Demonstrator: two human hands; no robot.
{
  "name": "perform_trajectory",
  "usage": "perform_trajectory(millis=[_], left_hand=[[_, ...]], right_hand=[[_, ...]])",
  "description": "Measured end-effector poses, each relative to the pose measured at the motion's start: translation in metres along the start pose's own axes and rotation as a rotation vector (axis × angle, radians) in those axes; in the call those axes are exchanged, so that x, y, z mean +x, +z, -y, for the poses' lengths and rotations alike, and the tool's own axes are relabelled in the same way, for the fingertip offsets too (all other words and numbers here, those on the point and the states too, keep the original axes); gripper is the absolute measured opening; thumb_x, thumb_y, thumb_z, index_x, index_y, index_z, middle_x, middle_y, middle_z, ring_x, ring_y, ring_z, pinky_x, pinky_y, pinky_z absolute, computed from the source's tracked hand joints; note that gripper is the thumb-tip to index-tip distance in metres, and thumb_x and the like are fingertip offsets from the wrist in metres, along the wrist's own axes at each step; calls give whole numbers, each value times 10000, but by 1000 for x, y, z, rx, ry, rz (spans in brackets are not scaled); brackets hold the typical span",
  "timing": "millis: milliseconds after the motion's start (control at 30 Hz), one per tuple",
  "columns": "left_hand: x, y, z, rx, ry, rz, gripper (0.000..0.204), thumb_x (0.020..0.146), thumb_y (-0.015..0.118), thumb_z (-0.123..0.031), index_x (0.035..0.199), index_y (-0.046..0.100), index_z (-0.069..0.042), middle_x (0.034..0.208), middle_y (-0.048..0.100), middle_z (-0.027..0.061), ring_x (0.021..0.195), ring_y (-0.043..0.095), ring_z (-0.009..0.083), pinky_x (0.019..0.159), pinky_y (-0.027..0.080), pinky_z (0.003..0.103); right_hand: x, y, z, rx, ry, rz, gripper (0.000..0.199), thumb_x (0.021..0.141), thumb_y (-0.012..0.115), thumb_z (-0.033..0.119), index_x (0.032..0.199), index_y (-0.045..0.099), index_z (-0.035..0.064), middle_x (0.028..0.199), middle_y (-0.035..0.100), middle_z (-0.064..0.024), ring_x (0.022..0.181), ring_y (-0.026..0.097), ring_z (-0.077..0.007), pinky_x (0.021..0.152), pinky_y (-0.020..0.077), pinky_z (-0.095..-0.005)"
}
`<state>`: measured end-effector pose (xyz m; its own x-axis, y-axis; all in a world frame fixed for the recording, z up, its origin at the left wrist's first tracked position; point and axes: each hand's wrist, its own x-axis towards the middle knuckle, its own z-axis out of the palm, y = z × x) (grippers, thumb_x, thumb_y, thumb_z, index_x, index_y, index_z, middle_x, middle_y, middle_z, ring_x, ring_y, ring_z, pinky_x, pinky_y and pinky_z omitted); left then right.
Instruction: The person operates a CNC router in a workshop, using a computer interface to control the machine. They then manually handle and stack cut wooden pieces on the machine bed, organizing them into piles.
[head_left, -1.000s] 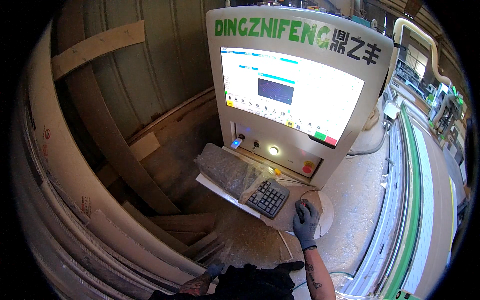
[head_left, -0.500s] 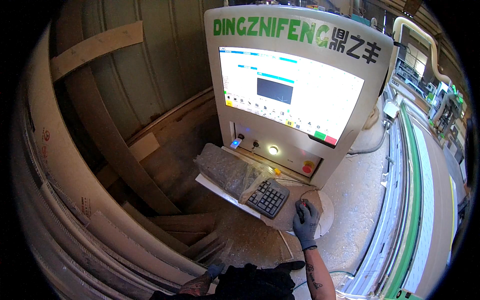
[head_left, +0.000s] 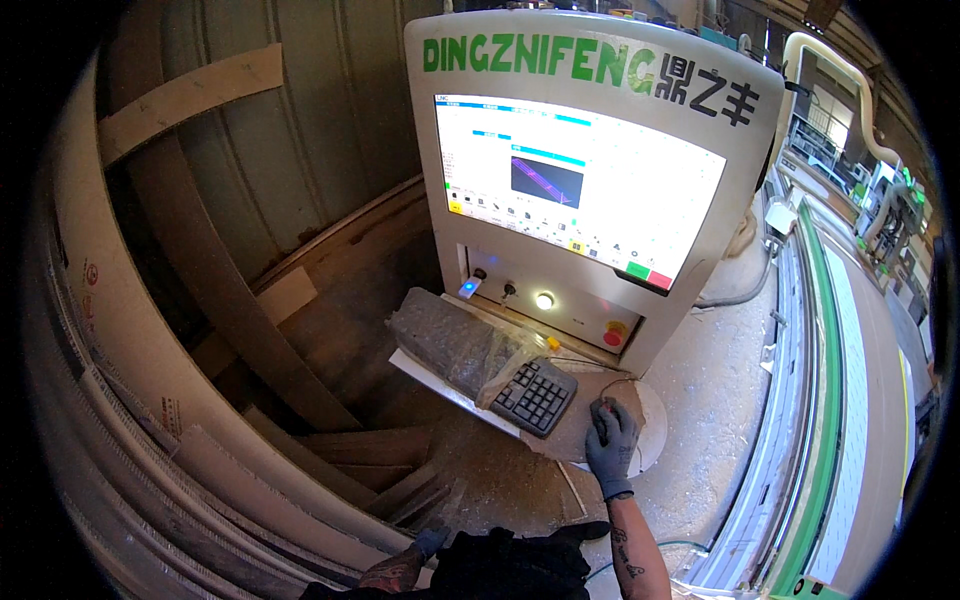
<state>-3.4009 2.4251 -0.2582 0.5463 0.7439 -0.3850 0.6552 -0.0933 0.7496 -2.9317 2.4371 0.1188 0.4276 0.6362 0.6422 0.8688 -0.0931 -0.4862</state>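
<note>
My right hand, in a grey glove, lies over a dark computer mouse, its fingers bent round it. Under the mouse is a board with a pale rounded end. Left of that sits a black keyboard, mostly wrapped in dusty clear plastic. The lit screen of a white machine cabinet stands beyond, with purple lines in a small dark window. Low beside my dark clothing, my left hand is gloved and near the stacked boards; its fingers are hidden.
Below the screen are a blue-lit plug, a lit round button and a red stop knob. Long boards lean at the left. At the right runs a machine bed with a green rail. Sawdust covers the floor.
Purple diagonal lines now fill the small dark window on the screen, which was nearly blank before. My right hand stays on the mouse, and my left hand has not visibly moved.
</note>
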Motion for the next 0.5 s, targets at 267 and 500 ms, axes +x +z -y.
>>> perform_trajectory(millis=[267,500], left_hand=[[8,-3,-16,-345,-359,74,479,976,510,-447,1223,619,-52,1115,676,179,995,636,333,895,480,431],[0,-4,6,-19,88,-21,389,994,515,-422,1122,640,-76,934,656,125,864,633,243,753,510,402]], right_hand=[[-1,0,-3,58,42,0,416,788,686,92,1203,692,127,1245,620,-173,1191,550,-353,1057,388,-468],[-1,2,-2,68,14,-8,431,793,704,120,1223,675,133,1258,616,-156,1186,545,-363,1055,392,-467]])
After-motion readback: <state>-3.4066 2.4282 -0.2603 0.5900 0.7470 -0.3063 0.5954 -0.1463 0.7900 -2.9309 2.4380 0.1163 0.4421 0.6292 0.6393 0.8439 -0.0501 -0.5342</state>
